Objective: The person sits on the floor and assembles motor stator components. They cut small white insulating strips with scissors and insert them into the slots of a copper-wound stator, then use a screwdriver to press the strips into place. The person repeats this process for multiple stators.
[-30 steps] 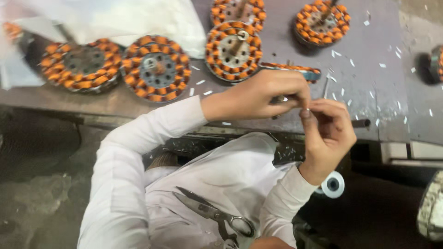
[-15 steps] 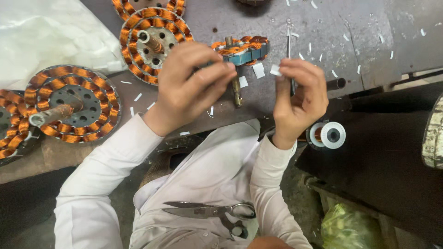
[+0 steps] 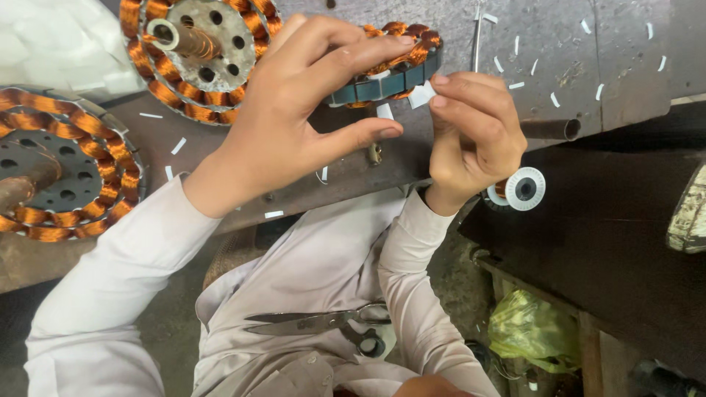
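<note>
Left hand (image 3: 294,110) now tilts the round copper-wound stator (image 3: 393,66) on edge at twelve o'clock (earlier lying flatter), right hand (image 3: 474,136) pinching a small white paper slip (image 3: 421,94) against its rim.

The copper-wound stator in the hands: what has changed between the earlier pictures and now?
One second ago both hands pinched something small together at the table edge. Now the left hand grips a copper-wound stator, tilted on edge, and the right hand presses a white paper slip to its rim. The scissors stayed on the lap.

A grey metal workbench (image 3: 573,44) carries copper-wound stators (image 3: 195,55) and scattered white paper slips (image 3: 179,145).
</note>
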